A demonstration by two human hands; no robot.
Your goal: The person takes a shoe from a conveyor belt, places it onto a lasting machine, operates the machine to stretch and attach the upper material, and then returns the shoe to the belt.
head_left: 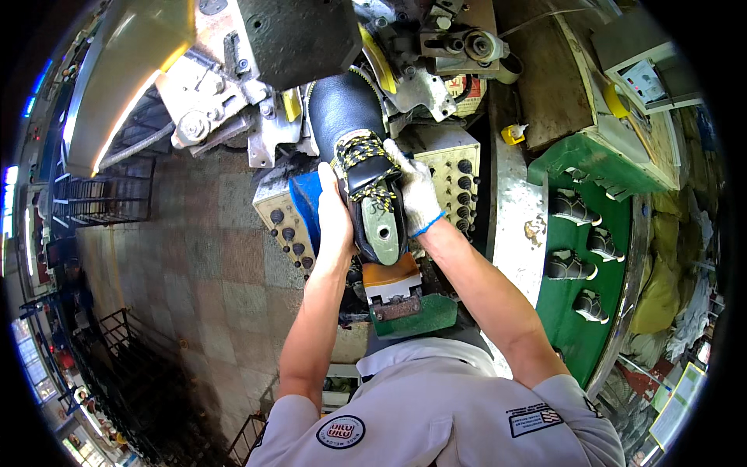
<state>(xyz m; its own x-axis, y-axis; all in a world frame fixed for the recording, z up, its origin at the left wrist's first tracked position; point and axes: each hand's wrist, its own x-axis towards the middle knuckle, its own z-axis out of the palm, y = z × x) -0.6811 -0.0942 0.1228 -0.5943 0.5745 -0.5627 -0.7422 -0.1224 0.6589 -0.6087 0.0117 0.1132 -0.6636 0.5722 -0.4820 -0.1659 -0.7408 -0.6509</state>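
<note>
A black shoe (345,113) on a green last (380,226) lies lengthwise in front of me, its toe inside the metal machine. Yellow-and-black laces (366,159) cross its top, and a round hole shows in the last's heel end. My bare left hand (334,210) lies along the shoe's left side, its fingers partly hidden beneath. My right hand (419,187), in a white glove with a blue cuff, grips the other side near the laces. Below the heel end sits a brown pad (391,271) on a metal bracket.
Metal clamps (381,62) and a dark block (299,39) surround the toe. Control boxes with black knobs (451,183) flank the shoe. On the right, several shoes (572,266) stand on a green conveyor (556,307). A yellowish lamp-like cover (128,86) hangs upper left.
</note>
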